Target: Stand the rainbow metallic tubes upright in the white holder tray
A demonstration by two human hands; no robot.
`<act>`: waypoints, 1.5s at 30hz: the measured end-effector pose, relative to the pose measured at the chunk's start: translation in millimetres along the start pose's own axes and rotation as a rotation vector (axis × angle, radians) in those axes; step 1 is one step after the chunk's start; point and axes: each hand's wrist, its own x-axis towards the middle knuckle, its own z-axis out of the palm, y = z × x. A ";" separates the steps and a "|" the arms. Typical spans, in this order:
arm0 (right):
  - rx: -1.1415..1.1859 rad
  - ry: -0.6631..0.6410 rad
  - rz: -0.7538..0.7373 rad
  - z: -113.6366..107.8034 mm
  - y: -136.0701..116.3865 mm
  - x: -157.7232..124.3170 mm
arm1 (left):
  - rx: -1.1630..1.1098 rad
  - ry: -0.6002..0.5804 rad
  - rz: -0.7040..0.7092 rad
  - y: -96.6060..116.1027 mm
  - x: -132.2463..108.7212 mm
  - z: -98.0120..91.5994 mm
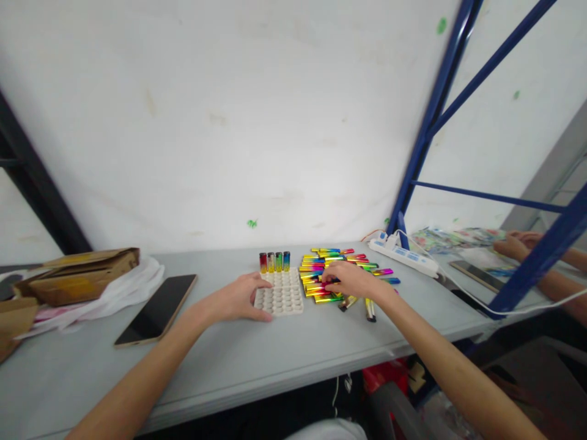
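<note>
A white tray (284, 299) with round holes lies on the grey table (238, 354). Several rainbow-coloured lighters (274, 261) stand upright in its far row. My left hand (238, 297) rests at the tray's left edge, fingers curled against it. To the right lies a pile of rainbow lighters (321, 266). My right hand (351, 280) is on that pile, fingers pinched around lighters; exactly what they grip is partly hidden.
A dark phone (158, 308) lies left of the tray, beside a brown cardboard box (80, 278) and white plastic bag (123, 287). A white power strip (403, 255) with cable sits at the back right by a blue rack post (426, 128). Another person's hands (518, 244) are at far right.
</note>
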 end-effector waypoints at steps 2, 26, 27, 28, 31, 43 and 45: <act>-0.043 -0.021 0.004 0.9 -0.8 5.6 | 0.004 -0.001 0.000 1.7 0.0 -0.7; 1.077 0.321 0.137 2.1 -5.9 72.0 | -0.023 0.047 0.039 1.2 0.0 4.2; 1.152 0.316 0.141 4.4 -9.9 75.5 | -0.020 0.048 0.038 1.5 0.0 4.1; 1.222 0.302 0.137 7.0 -13.7 78.4 | -0.020 0.045 0.036 2.0 -0.1 3.8; 1.347 0.236 0.119 15.7 -23.7 84.0 | -0.023 0.027 0.031 4.5 -0.5 1.9; 1.263 0.295 0.216 37.2 -34.1 88.4 | -0.003 0.016 0.043 2.5 0.3 2.6; 1.228 0.260 0.256 38.2 -34.5 88.5 | 0.006 0.010 0.034 3.0 0.1 2.1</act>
